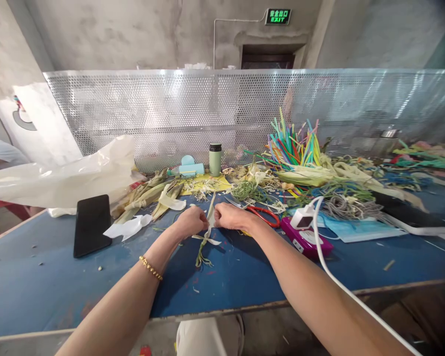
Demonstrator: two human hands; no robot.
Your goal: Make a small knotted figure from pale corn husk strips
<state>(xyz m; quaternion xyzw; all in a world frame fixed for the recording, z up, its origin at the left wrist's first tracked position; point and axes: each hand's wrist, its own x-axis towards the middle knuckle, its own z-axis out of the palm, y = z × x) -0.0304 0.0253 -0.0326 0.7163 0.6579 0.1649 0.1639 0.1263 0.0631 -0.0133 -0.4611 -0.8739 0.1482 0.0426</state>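
Note:
A small bundle of pale corn husk strips (208,232) stands out from the blue table between my two hands, with knotted green strands (203,258) at its near end. My left hand (191,221) is closed, its fingertips pinching the bundle's left side. From the right, my right hand (230,216) is also closed, with curled fingers against the husk; the exact grip is partly hidden. Red-handled scissors (266,216) lie just beyond my right wrist. Torn white paper (129,227) and dried corn husks (144,198) are left of my left hand.
A black phone (92,225) lies at left beside plastic sheeting (111,170). At the back stand a green tumbler (215,160) and colourful pipe cleaners (292,146). A purple power strip (306,240) with a white charger cable (328,269) sits by my right forearm, near a blue mask (371,230).

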